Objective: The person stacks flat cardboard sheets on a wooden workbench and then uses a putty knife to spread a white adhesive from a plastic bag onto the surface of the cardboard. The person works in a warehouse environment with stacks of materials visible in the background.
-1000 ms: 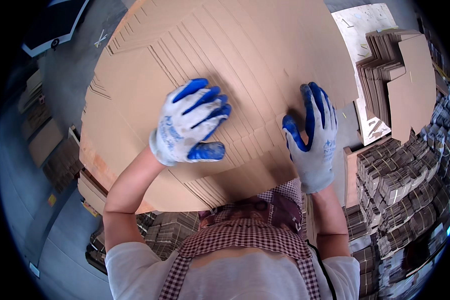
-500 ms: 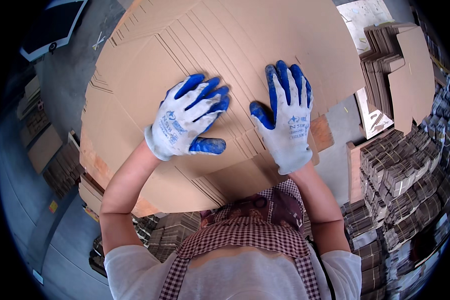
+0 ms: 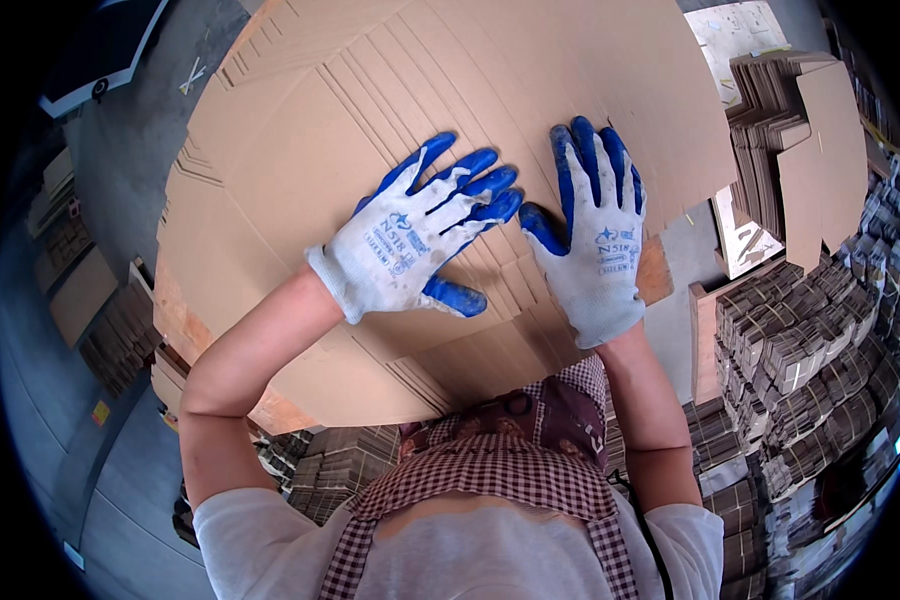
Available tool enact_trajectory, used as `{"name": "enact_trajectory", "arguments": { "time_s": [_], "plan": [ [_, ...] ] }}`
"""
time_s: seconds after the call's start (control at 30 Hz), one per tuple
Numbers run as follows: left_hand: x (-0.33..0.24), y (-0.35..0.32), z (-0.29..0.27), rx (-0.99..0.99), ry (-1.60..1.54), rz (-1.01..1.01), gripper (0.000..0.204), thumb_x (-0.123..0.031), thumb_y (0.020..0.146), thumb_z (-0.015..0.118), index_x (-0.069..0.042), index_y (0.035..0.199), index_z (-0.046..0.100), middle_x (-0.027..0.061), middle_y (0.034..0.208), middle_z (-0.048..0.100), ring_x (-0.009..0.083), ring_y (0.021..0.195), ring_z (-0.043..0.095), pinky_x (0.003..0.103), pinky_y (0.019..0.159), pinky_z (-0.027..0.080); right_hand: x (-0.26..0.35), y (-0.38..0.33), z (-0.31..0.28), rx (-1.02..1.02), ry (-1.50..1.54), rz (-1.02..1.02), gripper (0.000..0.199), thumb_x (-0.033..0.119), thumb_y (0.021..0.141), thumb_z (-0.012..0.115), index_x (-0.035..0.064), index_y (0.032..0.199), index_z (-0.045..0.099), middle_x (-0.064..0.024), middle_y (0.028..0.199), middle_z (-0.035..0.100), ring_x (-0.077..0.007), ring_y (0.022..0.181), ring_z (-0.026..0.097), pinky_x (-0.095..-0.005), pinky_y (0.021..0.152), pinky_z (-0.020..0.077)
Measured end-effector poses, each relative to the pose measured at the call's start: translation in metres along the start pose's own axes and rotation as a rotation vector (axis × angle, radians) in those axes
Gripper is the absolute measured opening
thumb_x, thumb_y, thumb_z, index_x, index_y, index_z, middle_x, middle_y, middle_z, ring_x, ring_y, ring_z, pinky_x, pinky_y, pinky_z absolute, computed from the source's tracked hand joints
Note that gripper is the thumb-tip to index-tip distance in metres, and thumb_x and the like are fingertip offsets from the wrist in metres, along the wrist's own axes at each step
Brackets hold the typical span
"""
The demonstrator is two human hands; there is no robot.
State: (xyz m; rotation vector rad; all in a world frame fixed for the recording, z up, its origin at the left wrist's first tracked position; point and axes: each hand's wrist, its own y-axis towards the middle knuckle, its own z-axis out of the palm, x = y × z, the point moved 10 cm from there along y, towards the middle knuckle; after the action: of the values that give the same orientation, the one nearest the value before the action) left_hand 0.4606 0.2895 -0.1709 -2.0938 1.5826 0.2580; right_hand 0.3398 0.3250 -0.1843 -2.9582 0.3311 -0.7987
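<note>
I'm pressing my left hand and right hand, both spread flat, side by side onto the cardboard sheet.

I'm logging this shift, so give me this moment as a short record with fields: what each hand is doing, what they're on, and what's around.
left hand: gloved white and blue, flat, fingers spread, palm down on the cardboard sheets
right hand: gloved the same, flat on the same sheets, close beside the left, thumbs nearly meeting
work surface: stack of large slotted cardboard sheets
to the right: bundled piles of folded cardboard
clothing: checked apron
floor: grey concrete
</note>
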Motion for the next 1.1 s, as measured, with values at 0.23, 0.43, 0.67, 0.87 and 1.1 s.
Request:
{"name": "enact_trajectory", "arguments": {
  "time_s": [0.23,0.43,0.67,0.87,1.1],
  "plan": [
    [0.003,-0.007,0.004,0.030,-0.028,-0.012,0.104,-0.077,0.073,0.057,-0.017,0.157,0.039,0.0076,0.161,0.038,0.0288,0.152,0.030,0.054,0.127,0.017,-0.001,0.001,0.001,0.001,0.000,-0.002,0.082,0.023,0.080,0.081,0.0126,0.152,0.044,-0.0098,0.159,0.039,-0.0356,0.148,0.031,-0.0533,0.119,0.0254],
    [0.004,-0.011,0.005,0.042,-0.046,-0.018,0.103,-0.078,0.074,0.056,-0.018,0.156,0.039,0.0068,0.162,0.037,0.0282,0.152,0.030,0.054,0.127,0.016,-0.003,0.000,0.002,-0.005,-0.008,-0.006,0.082,0.024,0.080,0.081,0.0125,0.152,0.044,-0.0098,0.159,0.039,-0.0357,0.148,0.032,-0.0535,0.120,0.0247],
    [0.004,-0.014,0.003,0.033,-0.032,-0.019,0.101,-0.079,0.076,0.055,-0.020,0.156,0.040,0.0049,0.161,0.039,0.0269,0.151,0.031,0.054,0.127,0.017,-0.003,0.000,0.004,-0.006,-0.012,-0.008,0.083,0.025,0.080,0.081,0.0131,0.152,0.043,-0.0099,0.160,0.037,-0.0365,0.149,0.031,-0.0541,0.121,0.0246],
    [0.003,-0.017,0.006,0.037,-0.016,-0.026,0.102,-0.080,0.076,0.054,-0.021,0.156,0.039,0.0045,0.162,0.038,0.0264,0.151,0.031,0.053,0.127,0.017,-0.002,-0.001,0.005,0.000,-0.035,-0.006,0.083,0.025,0.080,0.081,0.0130,0.153,0.043,-0.0098,0.161,0.037,-0.0362,0.149,0.030,-0.0539,0.121,0.0243],
    [0.002,-0.019,0.000,0.014,-0.037,-0.004,0.101,-0.078,0.075,0.056,-0.019,0.156,0.040,0.0051,0.161,0.039,0.0269,0.151,0.032,0.054,0.127,0.017,0.007,-0.002,-0.001,-0.013,0.023,-0.028,0.079,0.026,0.083,0.077,0.0125,0.153,0.043,-0.0111,0.161,0.037,-0.0378,0.149,0.029,-0.0558,0.121,0.0228]
  ]
}}
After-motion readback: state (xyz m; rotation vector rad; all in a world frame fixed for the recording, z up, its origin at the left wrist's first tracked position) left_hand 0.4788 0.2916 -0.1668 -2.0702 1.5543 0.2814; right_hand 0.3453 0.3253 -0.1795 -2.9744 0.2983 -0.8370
